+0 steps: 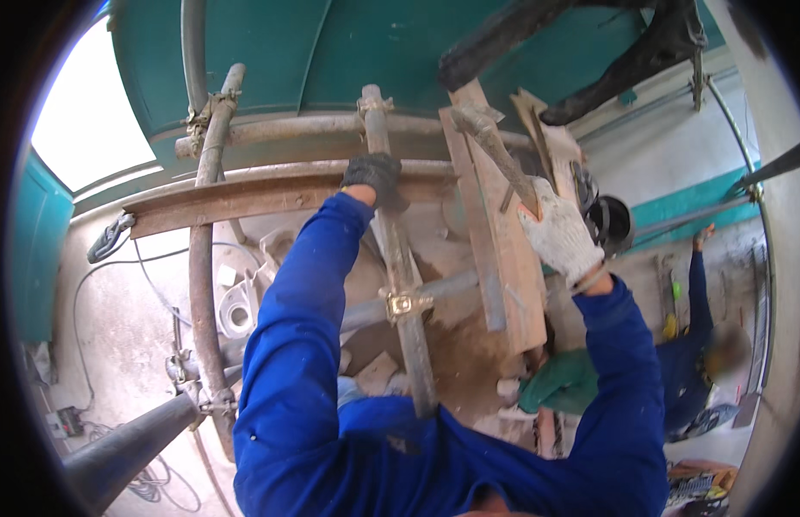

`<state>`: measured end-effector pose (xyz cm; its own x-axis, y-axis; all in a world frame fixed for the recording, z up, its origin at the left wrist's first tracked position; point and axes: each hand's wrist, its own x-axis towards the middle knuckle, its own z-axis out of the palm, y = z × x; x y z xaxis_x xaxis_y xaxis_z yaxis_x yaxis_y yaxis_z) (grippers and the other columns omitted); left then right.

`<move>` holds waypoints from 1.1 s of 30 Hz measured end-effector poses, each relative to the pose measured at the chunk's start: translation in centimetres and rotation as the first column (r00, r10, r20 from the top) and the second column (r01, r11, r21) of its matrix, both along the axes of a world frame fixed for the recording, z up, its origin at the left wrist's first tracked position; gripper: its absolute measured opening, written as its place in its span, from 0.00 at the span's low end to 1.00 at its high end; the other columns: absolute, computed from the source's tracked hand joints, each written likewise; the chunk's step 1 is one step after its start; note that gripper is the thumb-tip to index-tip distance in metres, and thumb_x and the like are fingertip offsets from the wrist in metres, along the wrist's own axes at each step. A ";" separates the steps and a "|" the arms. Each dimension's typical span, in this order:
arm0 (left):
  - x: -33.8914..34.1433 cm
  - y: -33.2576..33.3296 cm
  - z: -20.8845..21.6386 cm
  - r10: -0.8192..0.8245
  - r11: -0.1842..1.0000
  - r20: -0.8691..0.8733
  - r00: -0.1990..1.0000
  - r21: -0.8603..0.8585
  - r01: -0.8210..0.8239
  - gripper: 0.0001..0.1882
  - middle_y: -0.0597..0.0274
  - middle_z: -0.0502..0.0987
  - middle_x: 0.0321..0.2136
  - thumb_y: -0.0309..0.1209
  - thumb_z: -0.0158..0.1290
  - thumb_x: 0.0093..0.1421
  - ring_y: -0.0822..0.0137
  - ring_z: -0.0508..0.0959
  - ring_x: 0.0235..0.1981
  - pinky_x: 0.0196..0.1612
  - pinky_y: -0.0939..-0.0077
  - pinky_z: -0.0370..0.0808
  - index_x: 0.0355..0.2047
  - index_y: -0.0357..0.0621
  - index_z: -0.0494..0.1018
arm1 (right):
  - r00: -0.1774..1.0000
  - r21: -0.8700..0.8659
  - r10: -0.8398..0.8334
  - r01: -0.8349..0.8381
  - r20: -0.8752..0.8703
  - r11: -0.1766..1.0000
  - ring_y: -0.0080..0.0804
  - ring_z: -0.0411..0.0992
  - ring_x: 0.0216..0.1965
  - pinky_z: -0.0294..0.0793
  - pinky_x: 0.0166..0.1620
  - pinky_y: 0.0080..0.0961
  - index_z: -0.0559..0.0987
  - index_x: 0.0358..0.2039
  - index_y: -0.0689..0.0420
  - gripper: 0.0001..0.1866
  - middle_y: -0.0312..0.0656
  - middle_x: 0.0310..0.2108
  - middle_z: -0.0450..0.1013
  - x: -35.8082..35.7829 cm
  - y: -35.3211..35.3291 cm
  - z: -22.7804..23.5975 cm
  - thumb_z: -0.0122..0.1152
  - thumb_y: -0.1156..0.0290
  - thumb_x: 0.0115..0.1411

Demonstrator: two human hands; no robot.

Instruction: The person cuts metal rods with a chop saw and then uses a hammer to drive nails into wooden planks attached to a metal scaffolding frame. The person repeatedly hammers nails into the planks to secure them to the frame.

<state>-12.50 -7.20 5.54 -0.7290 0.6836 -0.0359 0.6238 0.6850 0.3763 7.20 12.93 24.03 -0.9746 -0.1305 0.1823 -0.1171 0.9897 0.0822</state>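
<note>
My left hand (pixel 374 178), in a dark glove, is closed on a rusty steel angle bar (pixel 262 200) where it crosses an upright-running scaffold tube (pixel 406 314). Its fingertips are partly hidden. To the right, my right hand (pixel 562 231), in a white knit glove, is closed around the wooden handle of a hammer (pixel 502 159). The hammer's head points away from me, above the wooden planks (pixel 503 250). A clamp (pixel 406 304) joins the tube to a cross tube below the angle bar, and another coupler (pixel 374 105) sits beyond my left hand.
Another scaffold tube (pixel 206 215) stands at left with clamps. Dark-clothed legs (pixel 650 60) of someone are at the upper right. A second person in blue and green (pixel 675 370) is lower down at right. A black bucket (pixel 611 224) and green sheeting (pixel 245 60) are nearby.
</note>
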 end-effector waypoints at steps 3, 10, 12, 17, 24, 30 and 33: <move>-0.3 0.2 -0.3 0.045 0.999 -0.019 0.999 -0.013 -0.045 0.35 0.49 0.82 0.46 0.55 0.66 0.41 0.51 0.82 0.49 0.52 0.58 0.78 0.46 0.49 0.81 | 0.967 -0.114 0.079 -0.109 -0.244 0.987 0.59 0.76 0.34 0.75 0.37 0.46 0.75 0.51 0.65 0.21 0.58 0.33 0.77 0.1 -2.9 2.7 0.65 0.68 0.60; 0.8 1.3 1.0 0.112 0.940 -0.148 0.983 0.338 -0.056 0.30 0.49 0.83 0.42 0.58 0.61 0.51 0.51 0.82 0.46 0.51 0.58 0.78 0.45 0.48 0.82 | 0.942 -0.691 -0.337 0.241 -0.003 0.681 0.52 0.76 0.34 0.77 0.40 0.41 0.73 0.50 0.67 0.19 0.58 0.34 0.76 9.6 -4.2 3.5 0.64 0.69 0.63; 1.6 3.5 1.9 0.073 0.913 -0.231 0.970 0.408 0.028 0.30 0.47 0.83 0.41 0.60 0.59 0.56 0.49 0.82 0.45 0.50 0.57 0.77 0.43 0.46 0.82 | 0.913 -0.774 -0.403 0.305 0.071 0.554 0.41 0.75 0.26 0.75 0.31 0.36 0.72 0.47 0.66 0.18 0.52 0.27 0.75 12.8 -3.3 1.2 0.62 0.68 0.64; 1.4 10.4 3.9 -0.131 0.989 -0.152 0.980 -0.088 0.119 0.23 0.50 0.84 0.35 0.53 0.54 0.60 0.51 0.84 0.40 0.44 0.58 0.78 0.33 0.47 0.85 | 0.762 -0.885 -0.526 0.464 0.378 0.037 0.23 0.70 0.15 0.69 0.20 0.24 0.72 0.41 0.64 0.14 0.41 0.19 0.73 19.6 -1.1 -6.0 0.62 0.66 0.64; -2.3 11.8 1.3 -0.430 0.891 -0.320 0.844 -0.298 0.342 0.19 0.54 0.83 0.37 0.47 0.52 0.62 0.50 0.84 0.36 0.40 0.55 0.79 0.49 0.57 0.81 | 0.623 -0.823 -0.586 0.550 0.518 -0.143 0.23 0.70 0.15 0.69 0.20 0.26 0.72 0.42 0.65 0.15 0.38 0.17 0.72 27.2 1.8 -12.4 0.61 0.66 0.64; -3.0 12.7 0.0 -0.376 0.910 -0.389 0.841 -0.327 0.255 0.18 0.57 0.81 0.27 0.49 0.50 0.64 0.53 0.82 0.28 0.30 0.54 0.77 0.39 0.53 0.81 | 0.594 -0.814 -0.557 0.459 0.580 -0.357 0.19 0.68 0.16 0.67 0.19 0.21 0.73 0.46 0.64 0.13 0.34 0.21 0.71 30.6 2.9 -13.7 0.60 0.71 0.65; -1.9 12.6 -0.7 -0.347 0.932 -0.535 0.770 -0.285 0.222 0.17 0.60 0.80 0.25 0.49 0.50 0.64 0.55 0.81 0.24 0.25 0.58 0.76 0.33 0.52 0.80 | 0.602 -0.807 -0.539 0.466 0.589 -0.362 0.18 0.67 0.16 0.66 0.19 0.21 0.73 0.44 0.63 0.11 0.33 0.20 0.70 30.5 3.0 -14.0 0.59 0.72 0.65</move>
<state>-14.37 5.43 4.88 -0.4313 0.8867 0.1667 0.8574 0.4603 -0.2301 37.71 15.94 10.00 -0.5290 0.7114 -0.4627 0.4444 -0.2322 -0.8652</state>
